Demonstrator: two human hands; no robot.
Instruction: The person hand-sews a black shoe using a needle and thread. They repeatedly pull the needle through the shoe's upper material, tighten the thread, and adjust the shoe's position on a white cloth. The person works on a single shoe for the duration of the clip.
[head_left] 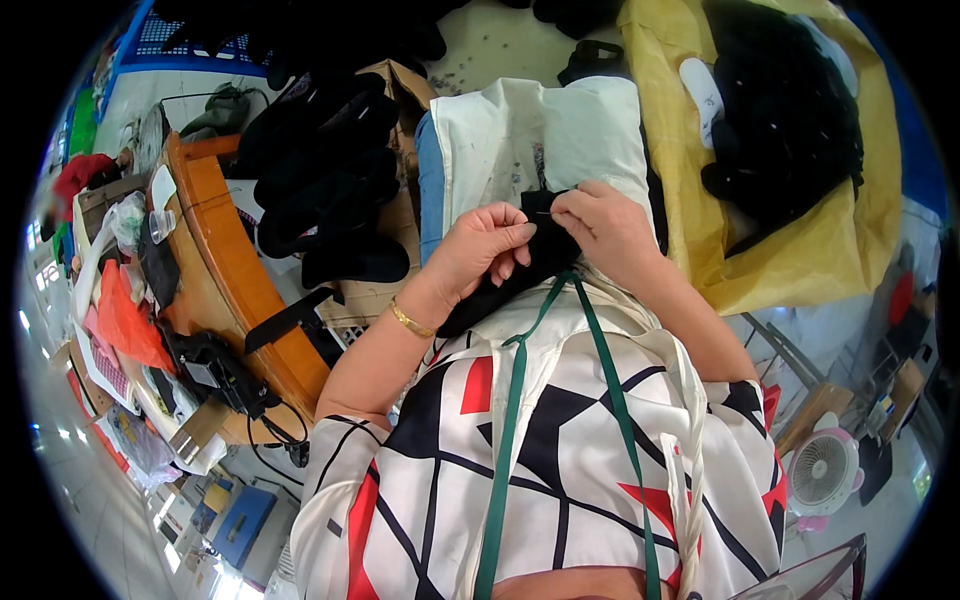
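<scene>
Black fabric piece (540,255) is pinched between both hands over the lap: left hand (485,250) grips its near edge with thumb and fingers, right hand (605,225) clenches its upper corner. It lies on a white cloth (540,135). Yellow sack (800,240), to the right, holds black pieces (785,110). Any needle or thread is too small to discern. Stacked black soles (330,190) crowd the wooden counter (225,240) at left.
</scene>
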